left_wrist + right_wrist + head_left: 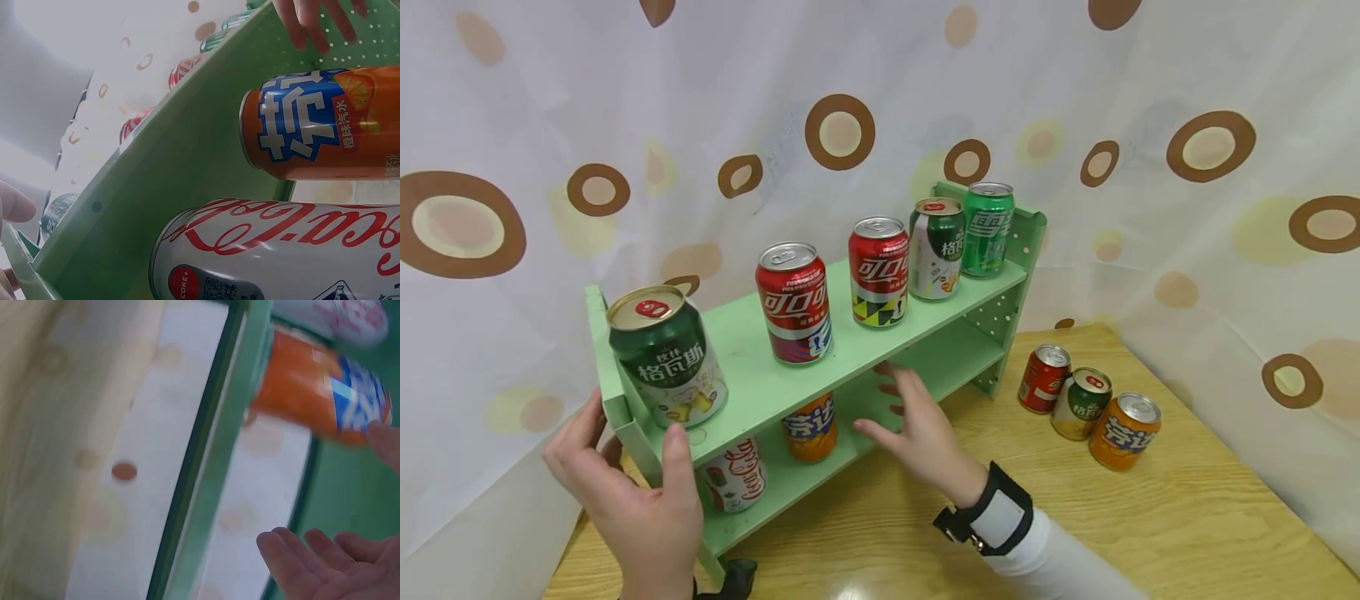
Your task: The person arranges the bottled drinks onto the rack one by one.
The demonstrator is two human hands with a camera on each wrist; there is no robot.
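Note:
A light green two-tier shelf (737,350) stands on the table. My left hand (632,492) grips its left end panel, thumb at the front and fingers on the outer side, close to a green-and-white kvass can (673,367). On the lower tier are a white Coca-Cola can (281,250) and an orange Fanta can (325,122). My right hand (917,433) reaches toward the lower tier, right of the Fanta can, fingers spread and holding nothing. In the right wrist view, the thumb (386,444) appears near the blurred Fanta can (300,381); whether they touch, I cannot tell.
Along the top tier stand two red cola cans (793,304) (878,271), another kvass can (937,250) and a green Sprite can (988,229). On the table at right are a red can (1043,379), a kvass can (1081,404) and a Fanta can (1124,432). A patterned sheet hangs behind.

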